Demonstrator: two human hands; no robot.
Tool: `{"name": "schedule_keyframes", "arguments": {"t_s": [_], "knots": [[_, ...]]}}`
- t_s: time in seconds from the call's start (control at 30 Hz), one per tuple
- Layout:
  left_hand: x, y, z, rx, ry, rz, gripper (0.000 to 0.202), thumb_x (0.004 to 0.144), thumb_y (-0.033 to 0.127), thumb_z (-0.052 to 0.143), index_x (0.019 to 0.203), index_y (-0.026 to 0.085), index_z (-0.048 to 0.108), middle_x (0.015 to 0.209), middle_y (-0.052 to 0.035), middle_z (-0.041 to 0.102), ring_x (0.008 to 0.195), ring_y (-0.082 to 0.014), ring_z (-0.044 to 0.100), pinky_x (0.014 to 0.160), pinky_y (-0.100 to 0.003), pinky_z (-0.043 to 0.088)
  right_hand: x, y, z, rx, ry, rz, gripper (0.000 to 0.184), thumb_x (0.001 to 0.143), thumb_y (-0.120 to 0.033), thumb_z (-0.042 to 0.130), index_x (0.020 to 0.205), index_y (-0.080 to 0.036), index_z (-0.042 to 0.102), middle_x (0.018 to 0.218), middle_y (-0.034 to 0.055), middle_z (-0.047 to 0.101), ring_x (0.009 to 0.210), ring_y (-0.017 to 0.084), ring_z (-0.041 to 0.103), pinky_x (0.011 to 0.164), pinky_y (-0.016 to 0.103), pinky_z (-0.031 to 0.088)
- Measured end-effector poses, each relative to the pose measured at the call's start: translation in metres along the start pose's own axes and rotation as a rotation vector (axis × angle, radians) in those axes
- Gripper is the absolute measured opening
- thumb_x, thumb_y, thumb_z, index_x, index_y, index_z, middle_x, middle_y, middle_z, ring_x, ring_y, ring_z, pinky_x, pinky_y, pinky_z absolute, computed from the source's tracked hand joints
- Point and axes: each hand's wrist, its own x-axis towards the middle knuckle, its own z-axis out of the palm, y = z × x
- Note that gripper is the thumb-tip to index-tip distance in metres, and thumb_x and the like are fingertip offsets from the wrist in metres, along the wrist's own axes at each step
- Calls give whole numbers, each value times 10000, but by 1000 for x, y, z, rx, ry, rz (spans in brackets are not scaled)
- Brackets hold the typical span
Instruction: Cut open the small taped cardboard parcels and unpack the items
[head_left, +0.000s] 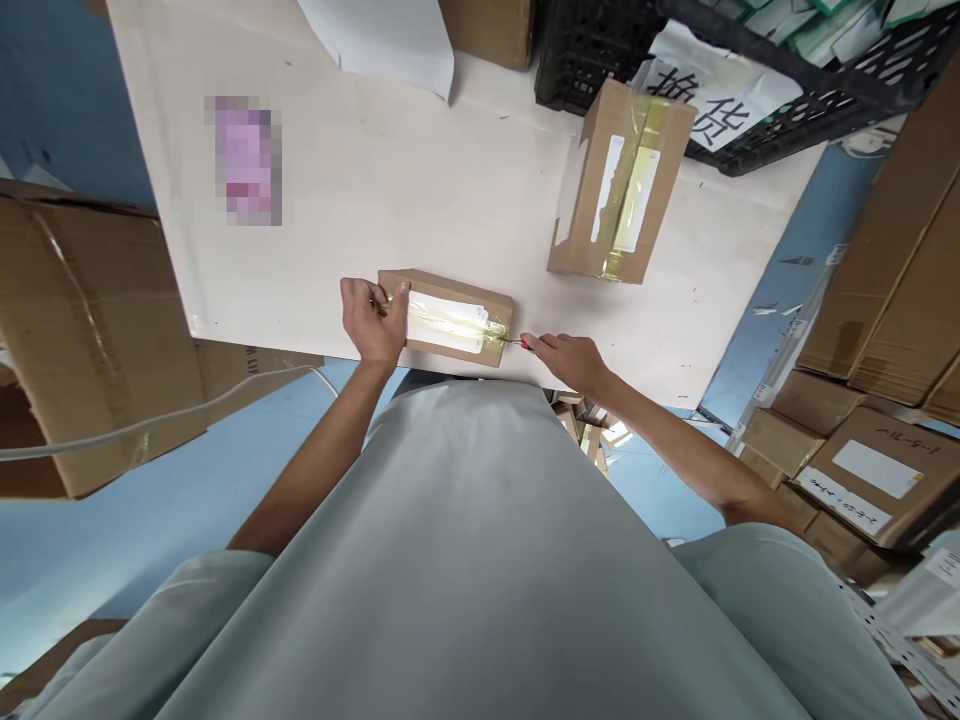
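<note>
A small brown cardboard box lies near the table's front edge, with a white label and clear tape along its top. My left hand is closed on the box's left end, thumb over the top. In my closed right hand is a thin tool with a red handle. Its narrow shaft points left, and the tip is at the taped right end of the box. The shaft is too small to tell whether it is a blade or a screwdriver.
A larger taped box stands at the right of the white table, beside a black crate with a paper sign. White paper lies at the back; a blurred pink item lies left. Cartons flank the table.
</note>
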Motion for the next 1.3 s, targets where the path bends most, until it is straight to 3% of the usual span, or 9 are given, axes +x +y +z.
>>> {"name": "schedule_keyframes", "arguments": {"t_s": [0.17, 0.4, 0.63, 0.83, 1.13, 1.3], "knots": [[0, 0, 0, 41, 0, -5, 513, 1010, 492, 825, 855, 278, 386, 976, -34, 491, 1070, -255, 650, 1073, -453, 604, 14, -2, 16, 49, 48, -20, 578, 1239, -198, 251, 1738, -275, 532, 1455, 128, 798, 1143, 203, 729, 738, 278, 393], [4, -3, 0, 52, -12, 0, 506, 1019, 431, 830, 854, 281, 376, 969, -21, 488, 1024, -232, 628, 1025, -425, 586, 21, -13, 13, 82, 77, 0, 565, 1255, -242, 226, 1708, -270, 563, 1399, 106, 818, 1131, 185, 716, 729, 263, 386], [7, -3, -3, -12, -43, 33, 477, 1044, 372, 811, 848, 266, 390, 971, -4, 464, 930, -172, 512, 996, -387, 559, 32, -16, 30, 195, 185, 50, 524, 1274, -337, 263, 1612, -208, 643, 1438, 140, 801, 1250, 193, 698, 892, 241, 462], [15, -2, -9, -43, -34, 25, 501, 1012, 430, 813, 806, 281, 382, 908, 1, 460, 891, -203, 520, 989, -413, 567, 41, -54, 41, 306, 282, 195, 504, 1255, -277, 303, 1622, -159, 628, 1538, 167, 760, 1368, 200, 688, 1089, 252, 492], [51, -40, -35, -85, -84, 34, 523, 1091, 594, 674, 817, 283, 354, 846, 16, 462, 857, -207, 520, 956, -379, 547, 51, -108, 5, 326, 443, 168, 522, 1251, -287, 297, 1638, -199, 637, 1592, 151, 732, 1420, 224, 670, 1189, 314, 479], [61, -71, -42, -99, -113, 14, 468, 1141, 567, 564, 817, 285, 378, 895, -10, 505, 906, -216, 580, 999, -388, 558, 66, -139, -1, 517, 743, 171, 472, 1239, -346, 362, 1467, -216, 754, 1450, 154, 801, 1394, 259, 719, 1182, 386, 576]]}}
